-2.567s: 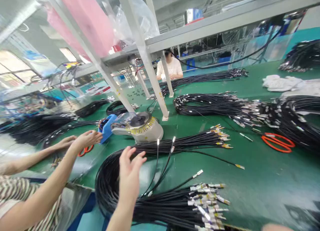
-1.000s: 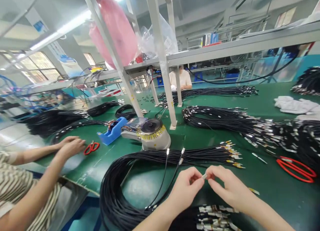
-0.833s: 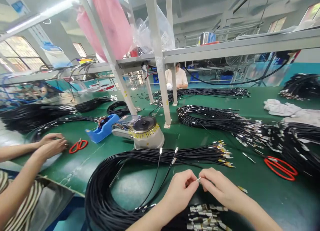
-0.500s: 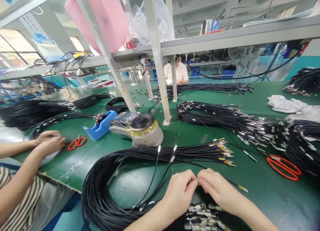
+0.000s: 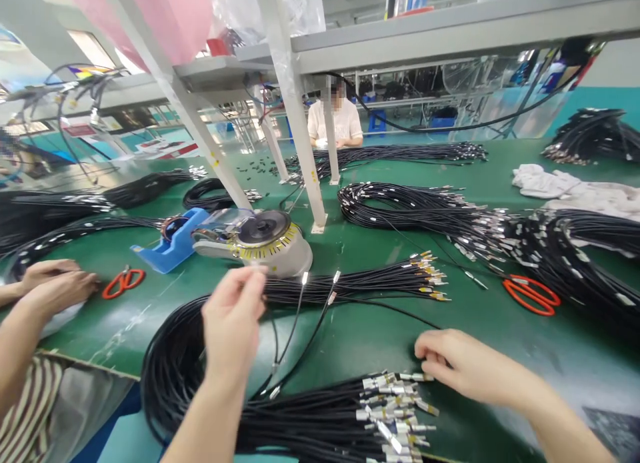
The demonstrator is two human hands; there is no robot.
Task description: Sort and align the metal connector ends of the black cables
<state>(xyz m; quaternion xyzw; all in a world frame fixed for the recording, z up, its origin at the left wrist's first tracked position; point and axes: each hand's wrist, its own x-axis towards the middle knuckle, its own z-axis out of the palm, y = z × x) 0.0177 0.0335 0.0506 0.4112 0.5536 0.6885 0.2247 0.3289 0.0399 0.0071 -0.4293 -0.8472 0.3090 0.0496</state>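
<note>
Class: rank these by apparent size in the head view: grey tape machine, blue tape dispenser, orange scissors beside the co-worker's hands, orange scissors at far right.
1. grey tape machine
2. blue tape dispenser
3. orange scissors at far right
4. orange scissors beside the co-worker's hands

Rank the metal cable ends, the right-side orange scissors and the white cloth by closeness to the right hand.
1. Metal cable ends, at the right hand's fingertips.
2. Orange scissors, beyond it, to the right.
3. White cloth, far back right.

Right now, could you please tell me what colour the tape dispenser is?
The small plastic tape dispenser is blue, clearest in the head view.
</note>
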